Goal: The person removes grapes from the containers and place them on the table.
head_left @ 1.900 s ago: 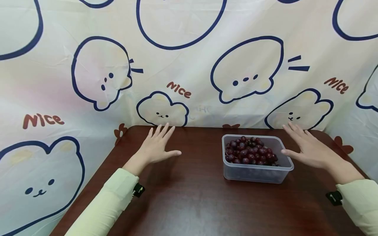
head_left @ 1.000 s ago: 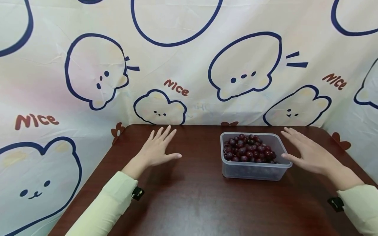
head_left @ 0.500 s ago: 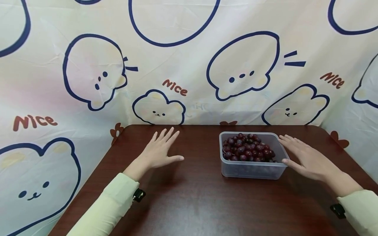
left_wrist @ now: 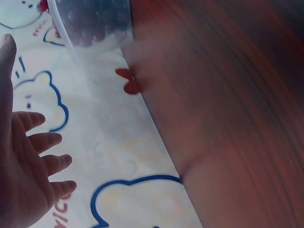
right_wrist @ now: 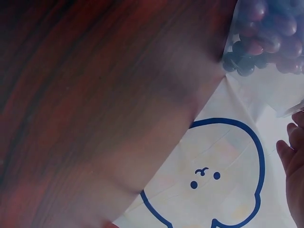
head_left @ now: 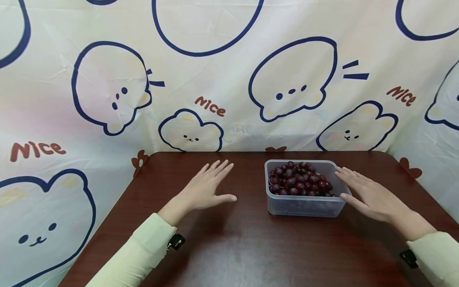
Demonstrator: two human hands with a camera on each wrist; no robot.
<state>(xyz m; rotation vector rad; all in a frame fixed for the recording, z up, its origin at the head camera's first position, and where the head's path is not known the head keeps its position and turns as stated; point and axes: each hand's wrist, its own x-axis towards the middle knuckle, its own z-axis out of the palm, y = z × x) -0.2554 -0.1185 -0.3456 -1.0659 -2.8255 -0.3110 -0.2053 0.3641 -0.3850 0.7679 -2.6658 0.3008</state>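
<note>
A clear plastic box [head_left: 305, 207] stands right of centre on the brown table, filled with dark red grapes [head_left: 299, 181]. My right hand [head_left: 376, 199] is at the box's right side, fingers straight and fingertips right at the rim. My left hand [head_left: 202, 191] hovers over the table to the left of the box, fingers spread and thumb pointing toward it, holding nothing. In the left wrist view the left hand [left_wrist: 28, 171] shows outstretched fingers, with the box above. Only part of the right hand [right_wrist: 294, 156] shows in the right wrist view, below the box's grapes [right_wrist: 270, 33].
A dark brown wooden table [head_left: 247, 251] meets a pale cloth backdrop [head_left: 236, 79] printed with blue-outlined cartoon bears and the word "Nice". The cloth also hangs along both sides. Black wrist cameras sit under both cuffs.
My left hand has moved right, toward the box. The right hand has come in closer to the box's right rim. The head view has shifted slightly; the box appears in place on the table.
</note>
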